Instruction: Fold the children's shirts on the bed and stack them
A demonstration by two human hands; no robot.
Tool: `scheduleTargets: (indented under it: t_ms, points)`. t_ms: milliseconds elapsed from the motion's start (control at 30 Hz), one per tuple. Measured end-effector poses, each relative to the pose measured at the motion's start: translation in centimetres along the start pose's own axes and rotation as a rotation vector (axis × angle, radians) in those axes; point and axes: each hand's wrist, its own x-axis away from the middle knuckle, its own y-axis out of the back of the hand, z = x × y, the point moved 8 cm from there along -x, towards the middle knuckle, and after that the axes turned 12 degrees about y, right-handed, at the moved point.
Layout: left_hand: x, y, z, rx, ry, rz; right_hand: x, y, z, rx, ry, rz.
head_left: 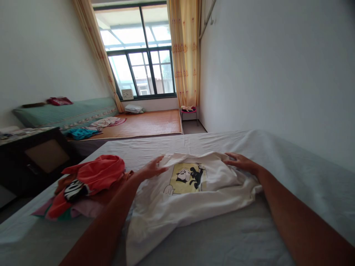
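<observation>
A white T-shirt (191, 199) with a yellow cartoon cat print lies spread on the white bed sheet (277, 155) in front of me. My left hand (151, 169) rests on the shirt's far left edge, fingers stretched out flat. My right hand (240, 162) lies on the shirt's far right edge, fingers also extended and pressing the cloth. Neither hand grips anything.
A heap of clothes with a red-orange garment (94, 175) on top sits to the left on the bed. A dark cabinet (33, 159) stands at the left. Beyond are a platform with a bamboo mat (146, 123), a green mattress (66, 112), a small stool (189, 111) and a curtained window (141, 55).
</observation>
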Motion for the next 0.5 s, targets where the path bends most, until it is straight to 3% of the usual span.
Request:
scheduleTargets:
  t_ms: [133,267,400,433,500]
  points:
    - [0.0,-2.2,-0.4,-0.386,0.013,-0.194,-0.4,-1.2,0.9,-0.020,0.105,0.008]
    - [0.4,-1.9,-0.6,-0.508,0.054,-0.259,-0.7,1.5,1.3,-0.229,0.070,-0.237]
    - [0.4,1.2,0.3,-0.468,0.162,-0.363,-0.4,5.9,4.0,-0.284,0.179,-0.466]
    - [0.5,2.4,0.4,-0.434,0.174,-0.418,-0.3,6.5,4.9,-0.252,0.205,-0.469]
    - [0.8,4.8,0.3,-0.346,0.149,-0.530,-0.4,6.1,6.2,-0.161,0.204,-0.324]
